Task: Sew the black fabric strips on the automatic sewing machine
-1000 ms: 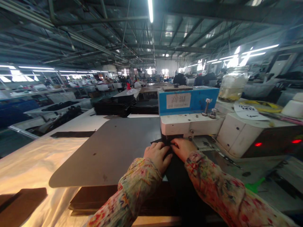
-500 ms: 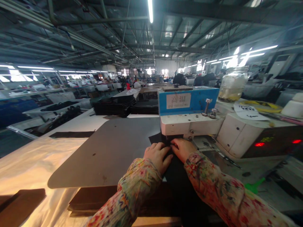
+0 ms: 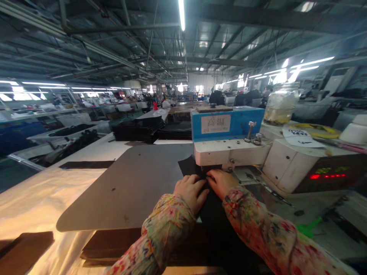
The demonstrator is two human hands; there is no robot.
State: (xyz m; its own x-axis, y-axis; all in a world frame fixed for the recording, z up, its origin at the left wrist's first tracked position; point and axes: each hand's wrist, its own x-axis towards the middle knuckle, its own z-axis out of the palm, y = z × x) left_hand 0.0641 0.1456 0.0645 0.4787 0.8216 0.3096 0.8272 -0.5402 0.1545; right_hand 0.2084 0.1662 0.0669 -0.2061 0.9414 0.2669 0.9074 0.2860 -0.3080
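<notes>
My left hand (image 3: 190, 191) and my right hand (image 3: 220, 181) lie side by side on a strip of black fabric (image 3: 212, 206), pressing it flat just in front of the sewing machine head (image 3: 229, 151). The fingertips nearly meet under the machine's white arm. A corner of the fabric (image 3: 187, 165) sticks out past the head on its far left side. Both sleeves are floral. The needle itself is hidden by the head and my fingers.
A dark rounded work plate (image 3: 129, 187) spreads to the left over a white table (image 3: 43, 191). Stacked black pieces (image 3: 139, 128) lie further back. A glass jar (image 3: 279, 103) and a control box with red lights (image 3: 323, 172) stand to the right. A green tool (image 3: 308, 227) lies at right.
The black fabric has fed further back through the machine, its corner now showing more beyond the head. My hands stay almost in place. More red lights show on the control box.
</notes>
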